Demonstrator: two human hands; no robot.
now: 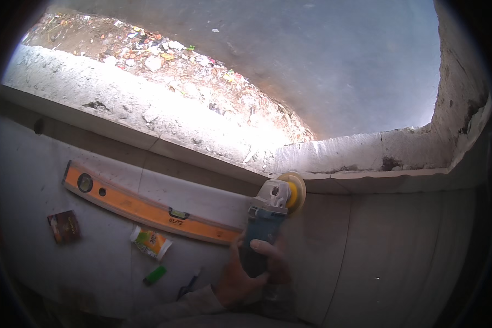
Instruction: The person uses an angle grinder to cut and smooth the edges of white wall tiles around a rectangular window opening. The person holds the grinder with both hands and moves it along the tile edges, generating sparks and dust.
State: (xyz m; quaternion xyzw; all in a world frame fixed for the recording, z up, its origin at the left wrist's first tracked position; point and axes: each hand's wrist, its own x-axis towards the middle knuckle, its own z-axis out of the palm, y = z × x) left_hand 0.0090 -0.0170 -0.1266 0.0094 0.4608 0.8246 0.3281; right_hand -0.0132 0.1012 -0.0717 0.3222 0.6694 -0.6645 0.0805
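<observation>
A blue-and-grey angle grinder (264, 227) points away from me, its yellow-backed disc (296, 194) at the edge of the tiled ledge below the opening. Both hands are closed around its body. My left hand (236, 277) grips the rear from the left, low down near the grey sleeve. On the other side, my right hand (275, 261) wraps the body with the thumb laid over the top. Just left of the grinder head ends a long orange spirit level (142, 206), lying flat on the pale tiled surface (109, 229).
Left of my hands lie a dark brown packet (64, 227), an orange-and-white pouch (150, 242), a small green object (154, 275) and a thin dark tool (188, 287). A rough plaster sill (120, 90) borders the opening. Outside are litter-strewn ground (153, 52) and a grey surface (339, 60).
</observation>
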